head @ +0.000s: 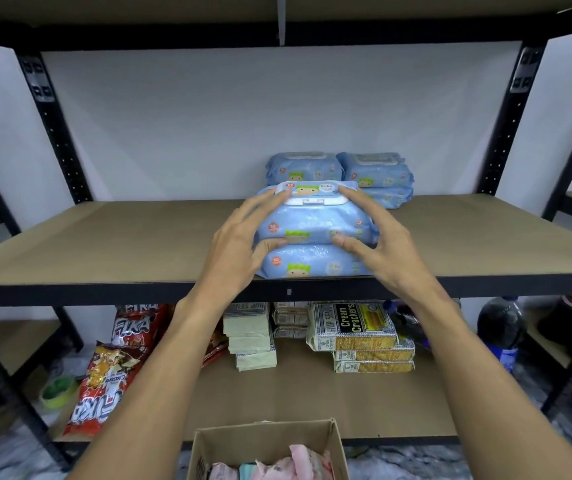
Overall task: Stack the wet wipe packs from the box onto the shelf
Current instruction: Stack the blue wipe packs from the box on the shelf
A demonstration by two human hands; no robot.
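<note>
The person is setting the top wet wipe pack [315, 223] on a lower wet wipe pack [312, 265] at the near edge of the shelf [122, 244]. To my eye this step is going to go best if the upper pack is being squared over the one beneath before either hand is letting go. The film looks soft and slippery, so a pack that is overhanging the near edge is likely to slide off. Pushing the pair a little farther in, toward the far stacks of wipe packs [376, 174] by the wall, would probably be making room and keeping the rows tidy. The left hand [239, 237] is reaching in from the near left, its fingers [270, 199] lying spread across the pack's top beside the white flip lid [307, 199], while its thumb is pressing the front face at the seam between the two packs. The right hand [378, 237] is mirroring it from the right, with its fingers [350, 195] over the top and its thumb at the same seam. Both sets of fingers are fairly wide and gently curved, holding the top pack between them. The forearms are rising from the near edge of the view on either side of the cardboard box [260, 441], where more packs are showing only in part.
</note>
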